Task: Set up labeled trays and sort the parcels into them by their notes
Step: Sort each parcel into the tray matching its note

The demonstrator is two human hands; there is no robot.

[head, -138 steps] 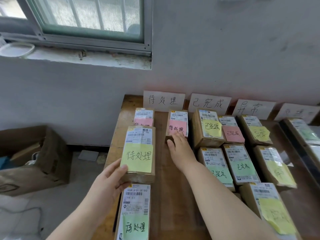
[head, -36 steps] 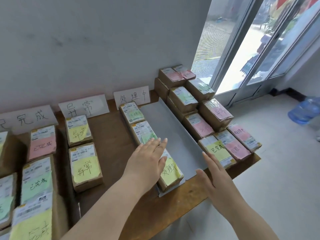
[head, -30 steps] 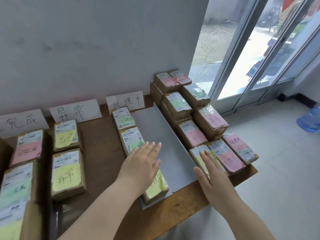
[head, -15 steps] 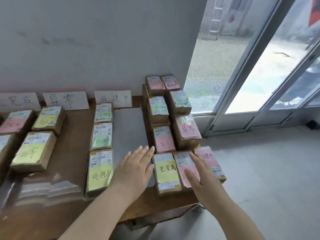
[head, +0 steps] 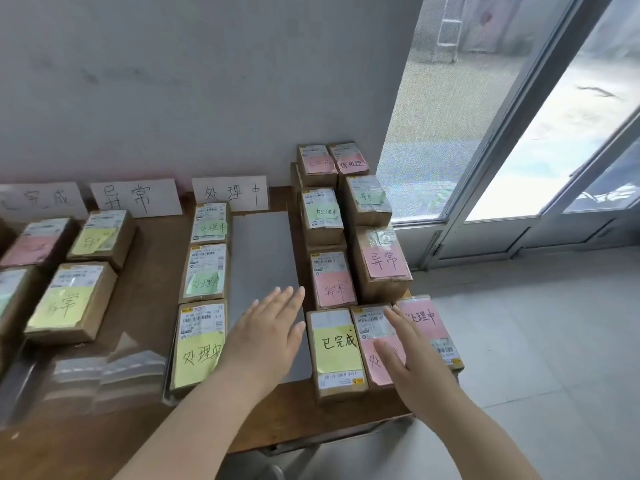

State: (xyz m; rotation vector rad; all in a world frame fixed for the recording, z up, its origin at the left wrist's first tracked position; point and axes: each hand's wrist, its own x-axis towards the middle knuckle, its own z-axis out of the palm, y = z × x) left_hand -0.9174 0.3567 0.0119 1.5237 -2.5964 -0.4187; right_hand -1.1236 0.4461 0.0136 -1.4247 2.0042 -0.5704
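Over the last second my right grip (head: pixel 412 365) has left the tray's edge and come to the pink-noted parcel (head: pixel 367 323) at the front of the unsorted stack (head: pixel 381 258). My left grip (head: pixel 266 337) has come off the nearest sorted parcel (head: pixel 201 344). Both grips are spread, fingers straight, pinching nothing. The right lies flat over the pink note, I judge to take this parcel next; whether it touches I cannot tell. The left hovers over the bare floor of the grey tray (head: pixel 263 251), where that parcel belongs if its note matches the label card (head: pixel 230 195) behind. My fingers hide most of that note, so I cannot read it whole. Just beside it sits a yellow-noted parcel (head: pixel 337 351). Further left the counter (head: pixel 156 258) carries more parcels, cut off at the frame's edge, and something clear and glossy I cannot make out.
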